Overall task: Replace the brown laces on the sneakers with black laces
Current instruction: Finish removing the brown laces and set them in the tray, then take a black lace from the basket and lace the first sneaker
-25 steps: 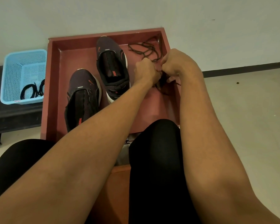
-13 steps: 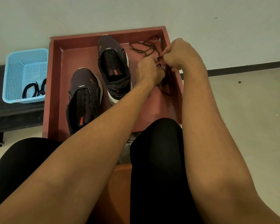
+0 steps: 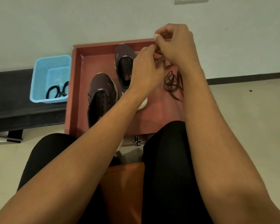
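Black-clad legs (image 3: 168, 159) are straddling an orange seat (image 3: 124, 183). Beyond the knees a red-brown tray (image 3: 152, 117) is sitting on the floor. Near sneaker (image 3: 102, 97) is lying in its left half, with no laces in it. Far sneaker (image 3: 124, 65) is lying just behind it. Brown laces (image 3: 173, 83) are piling loose in the tray's right part. Left hand (image 3: 145, 70) and right hand (image 3: 176, 46) are meeting above the pile, both sets of fingers curling in and pinching a brown strand. Black laces (image 3: 57, 92) are lying in a blue basket (image 3: 39, 75) on a dark surface (image 3: 10, 88), left of the tray.
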`<state>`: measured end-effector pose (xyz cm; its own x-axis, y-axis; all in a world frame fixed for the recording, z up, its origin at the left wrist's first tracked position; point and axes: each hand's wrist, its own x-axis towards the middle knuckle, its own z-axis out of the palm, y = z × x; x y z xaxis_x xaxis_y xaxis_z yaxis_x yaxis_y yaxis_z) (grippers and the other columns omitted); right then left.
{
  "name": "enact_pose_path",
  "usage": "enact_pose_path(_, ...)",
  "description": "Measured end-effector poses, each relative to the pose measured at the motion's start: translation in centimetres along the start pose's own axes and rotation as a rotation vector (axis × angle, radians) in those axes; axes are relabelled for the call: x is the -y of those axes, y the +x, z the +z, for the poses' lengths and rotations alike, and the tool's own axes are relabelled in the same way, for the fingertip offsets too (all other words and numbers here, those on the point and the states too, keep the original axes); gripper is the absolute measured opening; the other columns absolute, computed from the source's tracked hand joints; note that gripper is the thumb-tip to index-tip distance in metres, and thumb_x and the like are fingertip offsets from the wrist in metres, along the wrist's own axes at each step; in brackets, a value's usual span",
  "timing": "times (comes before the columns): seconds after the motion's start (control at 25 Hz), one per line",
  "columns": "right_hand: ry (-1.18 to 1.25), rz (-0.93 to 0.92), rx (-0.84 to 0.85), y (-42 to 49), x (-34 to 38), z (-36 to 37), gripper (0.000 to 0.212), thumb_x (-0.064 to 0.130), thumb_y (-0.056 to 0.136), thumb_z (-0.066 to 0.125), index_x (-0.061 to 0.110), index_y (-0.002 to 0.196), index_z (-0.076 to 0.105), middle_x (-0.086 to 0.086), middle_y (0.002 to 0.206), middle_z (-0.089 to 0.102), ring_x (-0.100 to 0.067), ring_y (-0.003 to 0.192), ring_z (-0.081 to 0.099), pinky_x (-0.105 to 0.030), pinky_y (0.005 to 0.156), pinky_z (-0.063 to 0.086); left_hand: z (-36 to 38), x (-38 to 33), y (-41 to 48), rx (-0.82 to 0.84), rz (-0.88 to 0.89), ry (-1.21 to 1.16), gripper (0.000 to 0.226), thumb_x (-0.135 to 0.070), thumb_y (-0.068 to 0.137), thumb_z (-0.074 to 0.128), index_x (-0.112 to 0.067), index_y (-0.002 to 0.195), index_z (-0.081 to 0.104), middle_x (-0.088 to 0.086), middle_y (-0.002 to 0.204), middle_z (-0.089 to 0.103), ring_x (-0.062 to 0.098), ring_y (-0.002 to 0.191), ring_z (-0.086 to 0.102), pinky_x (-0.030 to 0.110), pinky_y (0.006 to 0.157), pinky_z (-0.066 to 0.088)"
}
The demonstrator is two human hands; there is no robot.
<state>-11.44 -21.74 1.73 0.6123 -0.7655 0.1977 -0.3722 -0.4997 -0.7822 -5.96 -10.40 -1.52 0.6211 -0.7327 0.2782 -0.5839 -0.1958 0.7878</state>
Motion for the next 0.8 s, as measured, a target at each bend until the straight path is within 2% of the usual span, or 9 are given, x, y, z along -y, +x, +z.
enact_pose_path(0.08, 0.137, -0.075, 0.008, -0.5, 2.4, 1.4, 0.021, 0.034, 0.097, 0.067, 0.022, 0.107, 0.080, 0.016, 0.100, 0.077, 0.004, 0.097, 0.071, -0.021, 0.087, 0.060, -3.9, 0.2, -1.3, -0.065, 0.036, 0.040, 0.037, -0.019, 0.093, 0.061, -0.015, 0.129, 0.066, -0.003, 0.121, 0.070, 0.010, 0.112, 0.064, 0.027, 0.099, 0.051)
enact_pose_path(0.2, 0.293, -0.139, 0.142, -2.0, 5.9, 4.4, 0.020, 0.035, 0.096, 0.070, 0.021, 0.106, 0.081, 0.015, 0.099, 0.079, 0.000, 0.097, 0.073, -0.034, 0.089, 0.063, -10.0, 1.9, -4.7, -0.131, 0.040, 0.135, 0.036, -0.021, 0.096, 0.063, -0.017, 0.132, 0.065, -0.005, 0.123, 0.068, 0.006, 0.110, 0.064, 0.025, 0.098, 0.052)
enact_pose_path(0.36, 0.268, -0.213, 0.326, -3.8, 8.7, 7.6, 0.015, 0.030, 0.097, 0.072, 0.023, 0.108, 0.080, 0.014, 0.097, 0.078, 0.002, 0.089, 0.074, -0.026, 0.088, 0.060, -15.1, 5.0, -8.0, -0.161, -0.047, 0.190, 0.036, -0.026, 0.097, 0.065, -0.016, 0.131, 0.066, -0.006, 0.127, 0.067, 0.005, 0.109, 0.065, 0.028, 0.097, 0.054)
enact_pose_path(0.52, 0.286, -0.266, 0.392, -3.8, 10.8, 11.1, 0.018, 0.026, 0.096, 0.072, 0.018, 0.110, 0.081, 0.012, 0.098, 0.078, -0.004, 0.093, 0.075, -0.036, 0.090, 0.063, -18.9, 7.5, -7.3, -0.247, -0.082, 0.140, 0.033, -0.027, 0.095, 0.062, -0.019, 0.126, 0.069, -0.006, 0.121, 0.071, 0.006, 0.103, 0.067, 0.026, 0.094, 0.055)
enact_pose_path(0.6, 0.239, -0.315, 0.429, -3.2, 12.3, 14.4, 0.021, 0.028, 0.096, 0.071, 0.017, 0.112, 0.081, 0.010, 0.100, 0.079, -0.004, 0.094, 0.075, -0.035, 0.089, 0.063, -21.4, 10.2, -6.3, -0.276, -0.128, 0.168, 0.029, -0.026, 0.097, 0.059, -0.020, 0.123, 0.071, -0.009, 0.118, 0.072, 0.003, 0.101, 0.067, 0.015, 0.090, 0.053)
enact_pose_path(0.68, 0.143, -0.358, 0.468, -2.2, 13.9, 18.2, 0.023, 0.028, 0.096, 0.071, 0.017, 0.113, 0.080, 0.008, 0.102, 0.079, -0.002, 0.091, 0.074, -0.029, 0.088, 0.062, -24.0, 13.9, -4.8, -0.255, -0.211, 0.259, 0.027, -0.023, 0.100, 0.058, -0.018, 0.122, 0.072, -0.008, 0.116, 0.073, 0.001, 0.099, 0.066, 0.002, 0.083, 0.045)
enact_pose_path(0.72, 0.084, -0.374, 0.497, -1.6, 14.6, 20.2, 0.022, 0.027, 0.096, 0.072, 0.016, 0.113, 0.080, 0.007, 0.103, 0.078, -0.002, 0.090, 0.073, -0.026, 0.088, 0.061, -25.2, 16.0, -3.9, -0.221, -0.261, 0.310, 0.027, -0.021, 0.100, 0.059, -0.017, 0.123, 0.072, -0.006, 0.117, 0.074, 0.003, 0.101, 0.067, 0.000, 0.082, 0.043)
enact_pose_path(0.8, -0.068, -0.413, 0.580, -0.7, 15.8, 24.6, 0.023, 0.025, 0.095, 0.073, 0.015, 0.115, 0.080, 0.004, 0.108, 0.078, -0.003, 0.091, 0.072, -0.020, 0.088, 0.058, -27.3, 20.3, -2.5, -0.122, -0.339, 0.415, 0.027, -0.017, 0.100, 0.060, -0.015, 0.124, 0.073, 0.000, 0.121, 0.075, 0.012, 0.109, 0.070, 0.010, 0.091, 0.046)
